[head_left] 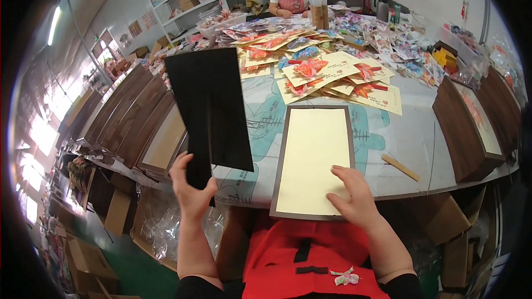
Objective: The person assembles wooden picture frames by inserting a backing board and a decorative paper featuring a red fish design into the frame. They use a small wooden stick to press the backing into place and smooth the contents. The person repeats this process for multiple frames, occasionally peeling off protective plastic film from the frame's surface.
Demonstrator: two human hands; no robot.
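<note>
My left hand point(191, 194) grips the lower end of a flat black board point(216, 94), held up at a tilt over the left part of the table. A narrow line runs down the board; whether it is one folded piece or two I cannot tell. In front of me lies a cream panel point(313, 144) with a dark brown frame point(280, 171) around it, its near end at the table's edge. My right hand point(354, 196) rests at its lower right corner, fingers apart and holding nothing.
Cream cards point(354, 77) with orange decorations lie heaped beyond the panel. A wooden strip point(400, 167) lies to the right. Brown frames stand on the right point(465, 127) and in a row on the left point(130, 116). A person point(291, 0) sits at the far side. Cardboard boxes point(91, 260) stand below.
</note>
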